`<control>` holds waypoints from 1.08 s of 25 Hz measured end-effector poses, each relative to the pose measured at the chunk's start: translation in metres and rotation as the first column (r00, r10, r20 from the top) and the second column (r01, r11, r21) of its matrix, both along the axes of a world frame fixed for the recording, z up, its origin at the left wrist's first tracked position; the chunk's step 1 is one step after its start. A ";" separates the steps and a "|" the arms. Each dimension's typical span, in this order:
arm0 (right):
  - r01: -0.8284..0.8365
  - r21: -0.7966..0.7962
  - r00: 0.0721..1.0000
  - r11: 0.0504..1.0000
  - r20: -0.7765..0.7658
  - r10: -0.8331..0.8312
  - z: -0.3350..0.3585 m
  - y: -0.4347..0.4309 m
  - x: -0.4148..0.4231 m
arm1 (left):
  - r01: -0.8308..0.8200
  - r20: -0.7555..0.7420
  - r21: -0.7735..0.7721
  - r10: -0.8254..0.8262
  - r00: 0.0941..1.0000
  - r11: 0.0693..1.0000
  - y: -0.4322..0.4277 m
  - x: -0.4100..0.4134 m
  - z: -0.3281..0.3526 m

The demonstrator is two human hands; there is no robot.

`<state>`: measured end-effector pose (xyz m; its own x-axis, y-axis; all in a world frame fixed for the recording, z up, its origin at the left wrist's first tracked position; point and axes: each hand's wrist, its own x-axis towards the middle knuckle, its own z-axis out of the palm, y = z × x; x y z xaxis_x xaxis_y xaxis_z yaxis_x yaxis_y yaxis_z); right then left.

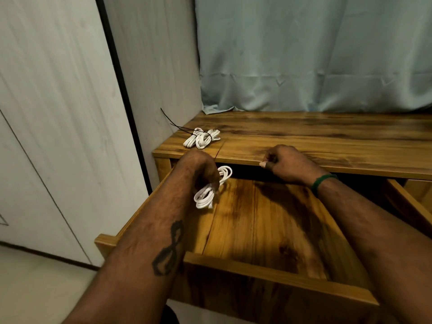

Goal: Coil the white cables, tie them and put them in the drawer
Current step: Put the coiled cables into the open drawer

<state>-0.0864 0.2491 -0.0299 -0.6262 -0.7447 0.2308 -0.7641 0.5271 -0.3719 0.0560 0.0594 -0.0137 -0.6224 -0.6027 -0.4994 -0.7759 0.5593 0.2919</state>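
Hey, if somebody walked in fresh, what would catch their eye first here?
Most likely the left hand gripping a coiled white cable above the open wooden drawer, near its back left corner. Next, a second white cable bundle, tied with a black tie, lying on the tabletop at its left end, and the right hand resting curled at the tabletop's front edge.

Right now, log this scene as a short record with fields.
left hand: grips a coiled white cable above the open drawer
right hand: fingers curled at the front edge of the tabletop; unclear whether it holds anything
second cable: coiled, bound with a black tie, lying on the tabletop near its left edge
stage: held cable not yet laid in the drawer
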 end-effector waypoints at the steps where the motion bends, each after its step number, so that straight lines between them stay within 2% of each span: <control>1: -0.001 0.012 1.000 1.000 -0.017 0.002 -0.001 -0.001 0.001 | -0.006 0.070 0.041 0.003 0.998 0.999 -0.005 0.006 -0.014; 3: 0.001 0.025 0.999 1.000 -0.044 0.001 -0.003 -0.004 0.003 | -0.020 0.157 0.093 0.005 0.988 0.995 -0.012 0.013 -0.039; 4: 0.013 0.024 0.998 1.000 -0.055 -0.012 -0.003 -0.005 0.005 | -0.040 0.150 0.117 0.023 0.988 0.992 -0.016 0.012 -0.049; 7: 0.087 0.018 0.994 0.996 -0.065 -0.086 0.000 -0.010 0.008 | -0.090 0.010 0.130 0.090 0.996 0.987 -0.011 0.024 -0.037; 9: 0.131 0.051 0.990 0.990 -0.068 -0.128 0.007 -0.019 0.011 | -0.176 -0.190 0.092 0.191 0.963 0.980 -0.017 0.039 -0.010; 10: 0.136 0.055 0.990 0.989 -0.050 -0.133 0.011 -0.028 0.013 | -0.246 -0.343 0.020 0.238 0.909 0.969 -0.026 0.043 0.001; 12: 0.094 0.003 0.995 0.996 0.027 -0.094 0.020 -0.055 0.017 | -0.430 -0.627 -0.142 0.255 0.736 0.891 -0.047 0.045 0.022; 13: 0.060 -0.047 0.996 0.997 0.066 -0.057 0.025 -0.074 0.021 | -0.503 -0.716 -0.203 0.223 0.662 0.840 -0.057 0.041 0.029; 14: 0.026 -0.100 0.996 0.995 0.090 -0.017 0.028 -0.095 0.025 | -0.529 -0.761 -0.241 0.180 0.624 0.814 -0.064 0.033 0.034; 17: -0.069 -0.185 0.995 0.980 0.063 0.082 0.026 -0.160 0.038 | -0.366 -0.735 -0.249 0.071 0.674 0.897 -0.079 0.007 0.025; 19: -0.090 -0.150 0.995 0.985 0.039 0.097 0.013 -0.193 0.042 | -0.256 -0.717 -0.237 0.009 0.697 0.937 -0.087 -0.002 0.005; 21: -0.079 -0.093 0.996 0.993 -0.053 0.074 -0.001 -0.207 0.042 | -0.256 -0.752 -0.303 -0.065 0.657 0.918 -0.096 -0.006 -0.015; 23: -0.060 -0.113 0.989 0.992 -0.143 0.043 -0.010 -0.207 0.039 | -0.288 -0.748 -0.366 -0.095 0.657 0.885 -0.102 -0.010 -0.026; 27: 0.015 -0.197 0.994 0.980 -0.100 -0.035 -0.006 -0.183 0.036 | -0.317 -0.664 -0.436 -0.064 0.745 0.842 -0.096 -0.016 -0.017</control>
